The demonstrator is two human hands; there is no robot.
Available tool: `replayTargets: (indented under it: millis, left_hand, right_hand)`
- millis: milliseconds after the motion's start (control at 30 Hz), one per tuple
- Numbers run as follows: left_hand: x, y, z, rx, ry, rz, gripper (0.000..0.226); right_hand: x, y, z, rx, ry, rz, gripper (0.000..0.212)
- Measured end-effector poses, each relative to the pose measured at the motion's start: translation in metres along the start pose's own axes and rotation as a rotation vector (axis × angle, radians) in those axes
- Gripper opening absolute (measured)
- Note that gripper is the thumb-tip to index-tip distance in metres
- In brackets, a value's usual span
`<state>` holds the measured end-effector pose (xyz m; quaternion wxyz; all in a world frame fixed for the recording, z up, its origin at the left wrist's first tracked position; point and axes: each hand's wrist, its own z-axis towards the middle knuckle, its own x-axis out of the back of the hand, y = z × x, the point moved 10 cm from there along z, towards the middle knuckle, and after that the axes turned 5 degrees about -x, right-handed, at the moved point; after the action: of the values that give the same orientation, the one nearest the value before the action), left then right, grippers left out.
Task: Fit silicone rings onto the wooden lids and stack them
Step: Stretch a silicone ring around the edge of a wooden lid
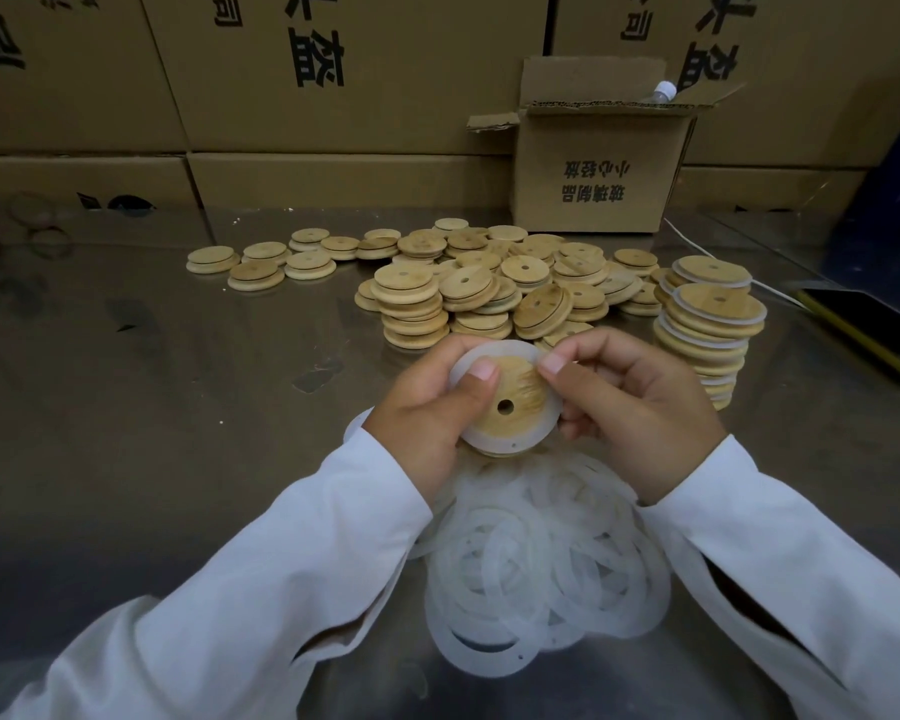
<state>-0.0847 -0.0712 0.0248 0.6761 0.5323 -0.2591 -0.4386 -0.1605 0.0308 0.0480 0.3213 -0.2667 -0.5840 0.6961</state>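
Note:
Both hands hold one round wooden lid (pixel 510 402) with a small centre hole, above the steel table. A translucent white silicone ring (pixel 489 443) sits around its rim. My left hand (pixel 427 407) grips the lid's left side, thumb on its face. My right hand (pixel 640 407) grips the right side, thumb pressing the upper edge. A heap of loose silicone rings (pixel 546 569) lies just below my hands. Bare wooden lids (pixel 468 288) are piled behind. To the right stands a stack of ringed lids (pixel 713 324).
A steel table (pixel 152 407) carries everything. An open cardboard box (pixel 593 168) with a bottle cap showing stands behind the pile. Large cartons (pixel 307 85) wall off the back. A yellow-edged phone (pixel 868 330) lies at the right, with a white cable near it.

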Motion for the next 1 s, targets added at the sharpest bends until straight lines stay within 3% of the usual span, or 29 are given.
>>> replayTargets:
  millis: [200,800,1000]
  left_hand:
    - [0.003,0.010,0.002,-0.082,-0.004,0.121,0.035]
    - [0.008,0.014,0.004,-0.113,0.018,-0.093,0.024]
    - [0.008,0.019,0.002,-0.158,0.028,-0.033,0.022]
  right_hand:
    - [0.000,0.004,0.002,-0.026,0.008,0.039,0.019]
    - [0.002,-0.014,0.000,0.097,0.015,-0.106,0.015]
    - [0.001,-0.016,-0.003,0.132,0.004,-0.094,0.014]
